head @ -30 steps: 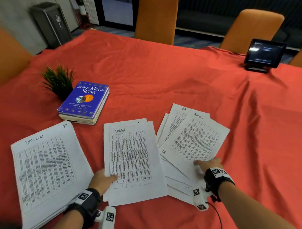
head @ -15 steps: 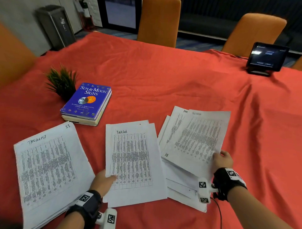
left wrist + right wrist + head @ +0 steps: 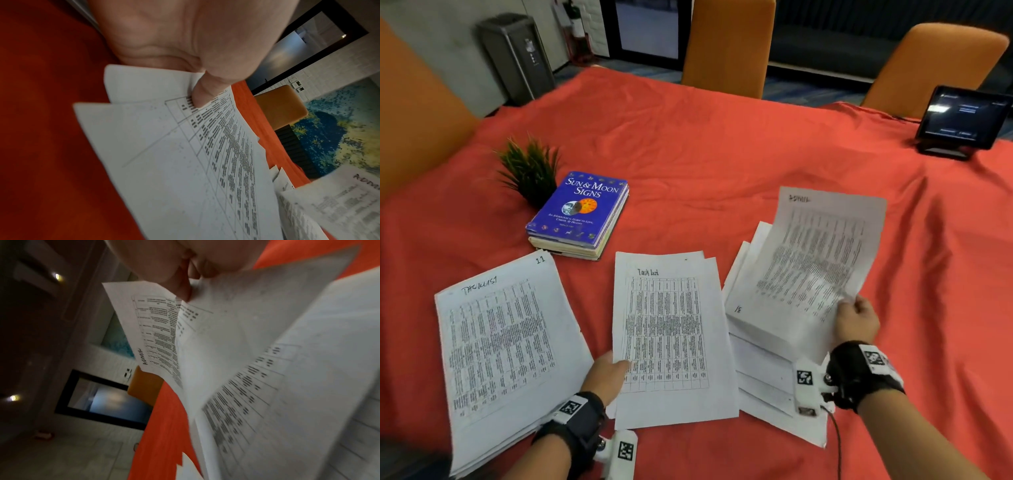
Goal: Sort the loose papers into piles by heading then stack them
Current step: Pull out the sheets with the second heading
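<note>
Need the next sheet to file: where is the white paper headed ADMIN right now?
In the head view the white ADMIN sheet is lifted at the right, pinched at its near corner by the right hand, above the fanned unsorted white paper pile.

A red cloth [image 3: 722, 154] covers the counter. At its far left a small green plant [image 3: 530, 171] stands just beside a stack of books topped by a blue one [image 3: 580, 209]. A dark tablet [image 3: 962, 120] stands propped at the far right. Orange chairs [image 3: 726, 44] line the far edge, and a grey bin [image 3: 517, 58] stands on the floor beyond.
</note>
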`<move>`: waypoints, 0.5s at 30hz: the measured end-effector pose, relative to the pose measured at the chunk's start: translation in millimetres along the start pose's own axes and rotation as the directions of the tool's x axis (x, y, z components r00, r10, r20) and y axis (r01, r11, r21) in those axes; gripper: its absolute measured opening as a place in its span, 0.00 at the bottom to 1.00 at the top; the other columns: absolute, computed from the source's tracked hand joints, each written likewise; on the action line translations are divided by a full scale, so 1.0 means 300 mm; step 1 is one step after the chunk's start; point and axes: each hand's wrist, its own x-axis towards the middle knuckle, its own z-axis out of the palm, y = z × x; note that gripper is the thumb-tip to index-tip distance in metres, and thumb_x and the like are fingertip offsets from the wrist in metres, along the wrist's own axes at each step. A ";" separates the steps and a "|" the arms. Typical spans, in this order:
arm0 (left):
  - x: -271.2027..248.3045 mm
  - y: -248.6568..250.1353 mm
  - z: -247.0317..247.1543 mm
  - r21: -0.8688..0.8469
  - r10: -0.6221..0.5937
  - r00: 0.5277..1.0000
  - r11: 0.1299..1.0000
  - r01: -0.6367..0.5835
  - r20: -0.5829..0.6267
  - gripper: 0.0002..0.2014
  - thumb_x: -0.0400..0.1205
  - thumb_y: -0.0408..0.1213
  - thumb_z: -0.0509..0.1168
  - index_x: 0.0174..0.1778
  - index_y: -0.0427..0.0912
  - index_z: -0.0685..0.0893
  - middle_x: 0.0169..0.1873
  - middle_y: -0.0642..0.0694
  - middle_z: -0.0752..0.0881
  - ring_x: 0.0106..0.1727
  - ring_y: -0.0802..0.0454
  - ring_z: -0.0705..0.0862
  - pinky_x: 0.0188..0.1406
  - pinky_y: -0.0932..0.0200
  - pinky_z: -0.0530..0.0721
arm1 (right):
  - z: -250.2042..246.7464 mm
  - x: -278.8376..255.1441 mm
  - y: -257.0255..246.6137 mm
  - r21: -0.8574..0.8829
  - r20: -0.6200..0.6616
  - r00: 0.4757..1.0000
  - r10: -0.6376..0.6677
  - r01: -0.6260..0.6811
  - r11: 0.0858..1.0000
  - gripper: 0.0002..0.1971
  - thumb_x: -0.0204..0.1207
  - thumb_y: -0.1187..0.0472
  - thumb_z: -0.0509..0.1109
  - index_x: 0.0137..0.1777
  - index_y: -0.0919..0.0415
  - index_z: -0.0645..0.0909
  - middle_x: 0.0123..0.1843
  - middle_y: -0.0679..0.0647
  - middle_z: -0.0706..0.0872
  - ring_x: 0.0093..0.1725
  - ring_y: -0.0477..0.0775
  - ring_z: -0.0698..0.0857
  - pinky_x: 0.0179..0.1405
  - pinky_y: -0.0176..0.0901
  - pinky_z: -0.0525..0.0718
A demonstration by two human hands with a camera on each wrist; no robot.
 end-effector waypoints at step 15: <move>-0.016 0.047 -0.012 -0.192 -0.027 0.991 0.980 0.052 0.131 0.31 0.81 0.63 0.57 0.71 0.45 0.80 0.66 0.49 0.84 0.70 0.49 0.80 0.79 0.47 0.68 | 0.194 -0.355 0.060 -0.415 0.546 0.820 0.170 0.088 0.906 0.10 0.79 0.66 0.60 0.53 0.58 0.82 0.48 0.56 0.88 0.48 0.59 0.85 0.48 0.41 0.76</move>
